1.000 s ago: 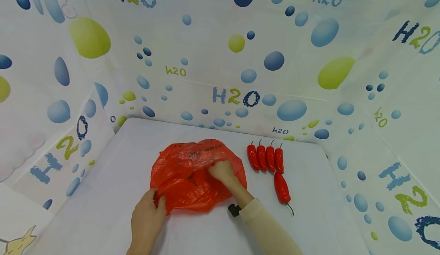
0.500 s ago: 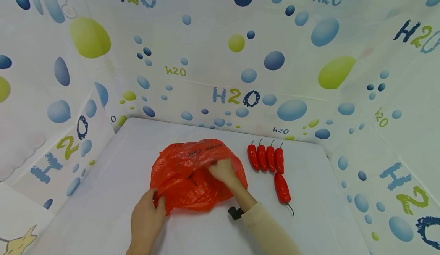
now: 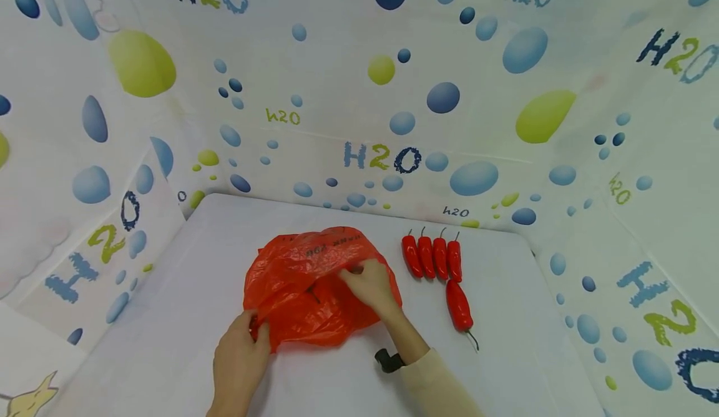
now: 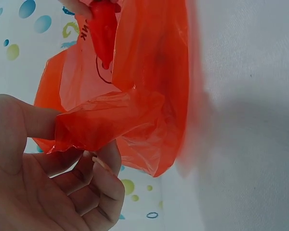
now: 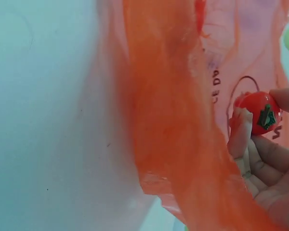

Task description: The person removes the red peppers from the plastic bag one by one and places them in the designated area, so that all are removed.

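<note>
A crumpled red plastic bag (image 3: 269, 289) with dark lettering lies mid-table, its mouth toward me. My left hand (image 3: 241, 354) pinches the near left edge of the bag between thumb and fingers, as the left wrist view also shows. Inside the mouth, my right hand (image 3: 372, 284) grips a glossy red chili pepper (image 5: 256, 105) by its body. The pepper's green stem end faces the right wrist camera, while its tapered body (image 4: 104, 36) shows in the left wrist view. From the head view this pepper is mostly hidden by hand and bag.
To the right of the bag, several red chili peppers (image 3: 440, 259) lie side by side in a row, stems pointing away. One larger red pepper (image 3: 459, 308) lies just below them, stem toward me. A patterned curtain (image 3: 348, 92) surrounds the white table (image 3: 505, 342).
My right hand has drawn slightly toward me at the bag's mouth, with its thumb now easier to see. The left hand keeps its pinch on the bag. The head view has shifted a little.
</note>
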`<action>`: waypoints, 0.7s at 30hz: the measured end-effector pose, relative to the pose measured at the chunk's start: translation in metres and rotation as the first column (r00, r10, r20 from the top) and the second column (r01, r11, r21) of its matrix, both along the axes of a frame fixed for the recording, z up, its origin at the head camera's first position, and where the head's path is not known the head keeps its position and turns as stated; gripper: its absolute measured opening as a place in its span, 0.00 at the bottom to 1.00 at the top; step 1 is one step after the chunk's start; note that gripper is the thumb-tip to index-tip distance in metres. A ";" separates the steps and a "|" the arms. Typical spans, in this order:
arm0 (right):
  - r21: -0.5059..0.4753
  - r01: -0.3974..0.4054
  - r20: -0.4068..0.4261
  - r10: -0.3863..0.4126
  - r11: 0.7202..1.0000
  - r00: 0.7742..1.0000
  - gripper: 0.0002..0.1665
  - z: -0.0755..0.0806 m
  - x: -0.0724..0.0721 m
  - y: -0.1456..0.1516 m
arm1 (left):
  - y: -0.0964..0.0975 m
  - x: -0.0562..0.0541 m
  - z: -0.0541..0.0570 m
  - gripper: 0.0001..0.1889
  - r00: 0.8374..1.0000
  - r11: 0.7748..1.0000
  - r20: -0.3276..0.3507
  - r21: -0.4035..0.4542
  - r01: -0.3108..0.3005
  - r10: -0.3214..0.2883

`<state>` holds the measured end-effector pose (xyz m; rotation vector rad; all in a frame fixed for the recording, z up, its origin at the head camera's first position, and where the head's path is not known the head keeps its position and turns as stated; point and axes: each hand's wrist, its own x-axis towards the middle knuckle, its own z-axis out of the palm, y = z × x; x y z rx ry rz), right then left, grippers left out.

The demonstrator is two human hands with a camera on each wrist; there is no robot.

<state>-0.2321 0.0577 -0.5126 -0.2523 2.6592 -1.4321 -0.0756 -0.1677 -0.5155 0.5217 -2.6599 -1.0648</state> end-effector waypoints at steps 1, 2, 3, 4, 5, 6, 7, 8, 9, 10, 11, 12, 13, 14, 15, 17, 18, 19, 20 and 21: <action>0.004 0.006 0.004 -0.006 1.000 1.000 0.21 0.002 0.002 0.001 | 0.000 0.000 0.000 0.16 1.000 1.000 -0.007 0.001 -0.002 0.002; 0.005 0.011 0.007 -0.011 1.000 1.000 0.22 0.004 0.004 0.002 | 0.001 0.000 0.000 0.15 1.000 1.000 -0.013 0.002 -0.002 0.002; 0.008 0.015 0.005 -0.015 1.000 1.000 0.21 0.006 0.006 0.004 | 0.001 0.000 0.000 0.15 1.000 1.000 -0.016 0.001 -0.005 0.005; 0.005 0.017 0.002 -0.017 1.000 1.000 0.20 0.007 0.008 0.005 | 0.002 0.000 -0.001 0.15 1.000 1.000 -0.016 0.000 -0.008 0.008; -0.001 0.021 0.004 -0.021 1.000 1.000 0.20 0.007 0.009 0.006 | 0.002 0.000 -0.001 0.15 1.000 1.000 -0.011 0.003 -0.005 0.005; -0.010 0.025 0.004 -0.025 1.000 1.000 0.21 0.007 0.011 0.008 | 0.002 -0.001 -0.001 0.15 1.000 1.000 -0.007 0.004 -0.006 0.006; -0.024 0.030 0.009 -0.030 0.999 1.000 0.24 0.007 0.014 0.010 | 0.002 -0.001 -0.001 0.15 1.000 1.000 -0.004 0.005 -0.006 0.006; -0.043 0.039 0.015 -0.039 0.998 0.999 0.25 0.008 0.016 0.011 | 0.003 -0.001 -0.001 0.16 1.000 1.000 0.002 0.005 -0.009 0.009; -0.057 0.050 0.019 -0.049 0.997 0.999 0.26 0.008 0.018 0.011 | 0.003 -0.001 -0.001 0.16 1.000 1.000 0.004 0.009 -0.006 0.006; -0.084 0.060 0.023 -0.058 0.995 0.998 0.25 0.008 0.020 0.012 | 0.003 -0.001 -0.001 0.17 1.000 1.000 0.007 0.011 -0.005 0.005; -0.110 0.070 0.027 -0.067 0.991 0.997 0.25 0.008 0.022 0.012 | 0.003 -0.001 -0.001 0.17 1.000 1.000 0.009 0.015 -0.001 0.001; -0.132 0.078 0.027 -0.075 0.988 0.997 0.25 0.009 0.024 0.012 | 0.003 -0.001 -0.001 0.17 1.000 1.000 0.007 0.018 0.002 -0.002; -0.155 0.088 0.031 -0.084 0.984 0.996 0.25 0.009 0.026 0.013 | 0.003 -0.001 -0.001 0.17 1.000 1.000 0.006 0.021 0.005 -0.005; -0.172 0.097 0.033 -0.093 0.980 0.995 0.25 0.009 0.028 0.013 | 0.003 -0.001 -0.001 0.18 1.000 1.000 0.002 0.020 0.008 -0.008; -0.188 0.100 0.029 -0.096 0.977 0.995 0.25 0.009 0.029 0.014 | 0.003 -0.001 -0.001 0.18 1.000 1.000 -0.001 0.019 0.012 -0.012; -0.209 0.098 0.024 -0.095 0.973 0.995 0.25 0.009 0.032 0.016 | 0.003 -0.001 -0.002 0.17 1.000 1.000 -0.006 0.014 0.008 -0.007; -0.218 0.097 0.024 -0.093 0.971 0.995 0.25 0.010 0.034 0.017 | 0.003 -0.001 -0.002 0.17 1.000 1.000 -0.006 0.012 0.005 -0.005; -0.227 0.096 0.024 -0.093 0.969 0.995 0.25 0.010 0.035 0.017 | 0.003 -0.001 -0.002 0.17 1.000 1.000 -0.006 0.009 0.003 -0.003; -0.236 0.095 0.024 -0.092 0.967 0.995 0.25 0.010 0.037 0.018 | 0.003 -0.001 -0.002 0.17 1.000 1.000 -0.005 0.006 0.002 -0.002; -0.240 0.094 0.025 -0.091 0.966 0.996 0.25 0.010 0.038 0.019 | 0.003 -0.001 -0.002 0.17 1.000 1.000 -0.001 0.007 0.003 -0.003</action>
